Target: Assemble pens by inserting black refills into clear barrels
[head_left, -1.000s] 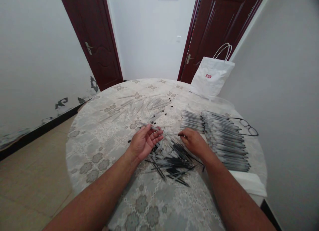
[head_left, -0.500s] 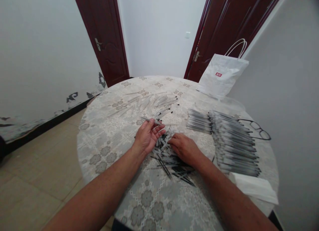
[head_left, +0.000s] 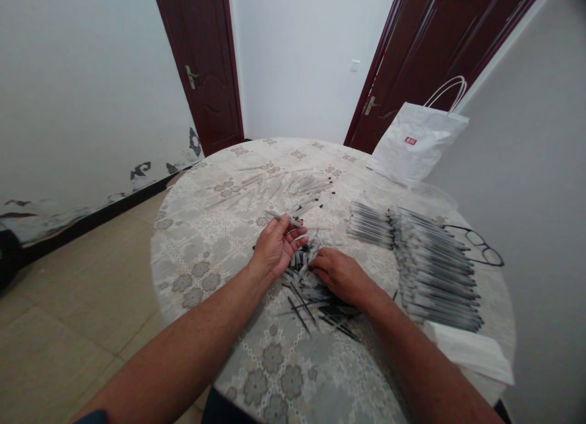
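Between the thumb and fingers of my left hand [head_left: 276, 246] is a thin, clear-grey pen [head_left: 274, 215], its point towards the far left. The other left fingers are loosely curled. My right hand [head_left: 341, 276] reaches into a mixed heap of small pen parts [head_left: 300, 258], its fingertips drawn together; what they hold, if anything, is hidden. Dark thin pen refills [head_left: 300, 315] lie at the heap's near side, partly under the right hand. Beyond the left hand spread loose clear pen barrels [head_left: 279, 189], with a few small black pieces beside them.
To the right lie a large stack of pens [head_left: 434, 271] and a smaller row of pens [head_left: 370, 224]. Eyeglasses [head_left: 478, 241] rest beside them. A white paper bag [head_left: 419, 143] stands at the back right, and a folded white item [head_left: 471, 351] lies near the right edge of the round table [head_left: 183, 259].
The whole view has shifted slightly, so everything appears a little further right. My left hand still holds the pen, and my right hand stays at the heap.
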A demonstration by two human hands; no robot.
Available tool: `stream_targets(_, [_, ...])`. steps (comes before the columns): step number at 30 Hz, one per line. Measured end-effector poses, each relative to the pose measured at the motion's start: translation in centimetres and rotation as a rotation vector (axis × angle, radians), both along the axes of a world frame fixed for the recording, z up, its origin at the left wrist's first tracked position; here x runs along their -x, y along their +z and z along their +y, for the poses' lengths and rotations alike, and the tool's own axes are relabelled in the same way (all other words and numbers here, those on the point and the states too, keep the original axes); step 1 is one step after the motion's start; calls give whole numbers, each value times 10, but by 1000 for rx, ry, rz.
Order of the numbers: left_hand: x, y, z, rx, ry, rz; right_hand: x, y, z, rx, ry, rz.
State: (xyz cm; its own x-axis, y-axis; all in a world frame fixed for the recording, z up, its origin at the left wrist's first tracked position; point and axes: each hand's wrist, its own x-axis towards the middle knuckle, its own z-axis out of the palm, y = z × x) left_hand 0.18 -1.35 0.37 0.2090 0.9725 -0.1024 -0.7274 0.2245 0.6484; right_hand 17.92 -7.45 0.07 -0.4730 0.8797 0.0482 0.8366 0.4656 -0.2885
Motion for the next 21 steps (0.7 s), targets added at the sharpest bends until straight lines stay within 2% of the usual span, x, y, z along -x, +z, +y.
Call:
stream_targets(5, [0,-1,1,11,2,24,8,2,0,12,-12,-66])
stream_targets(9, [-2,1,-1,-28,32,56,6,-3,4,11,-97,-85])
stream_targets(11, [-4,0,-4,-57,62,72,2,-1,3,-30,-144,-3])
stream_targets(13, [-7,-1,-6,-84,79,97,-1,9,-2,-86,-129,161])
stream_targets(15, [-8,-1,-6,-105,75,125,4,24,-15,-95,-8,345])
stream_targets(17, [-7,-1,-4,-106,77,137,20,38,-35,6,177,411])
stream_targets(19, [-3,0,0,-93,99,134,43,45,-58,115,397,301])
stream_targets(21, [3,2,3,-82,127,126,67,42,-77,70,551,136])
